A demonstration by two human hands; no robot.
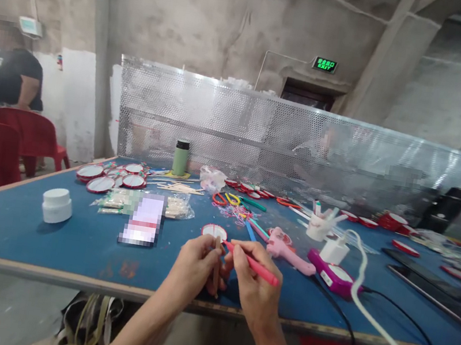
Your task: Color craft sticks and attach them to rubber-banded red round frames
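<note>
in the head view, the job looks partway done to me: one white disc (215,229) with a red edge is just past the two hands, in the middle near the front of the blue table (6,233). more red-edged discs (101,184) lie in a heap at the left, and i cannot tell which are done or left. the left hand (198,259) is closed, pinching a flat wooden stick (215,275). the right hand (256,278) pinches a pink pen (261,269), its tip close to the disc
</note>
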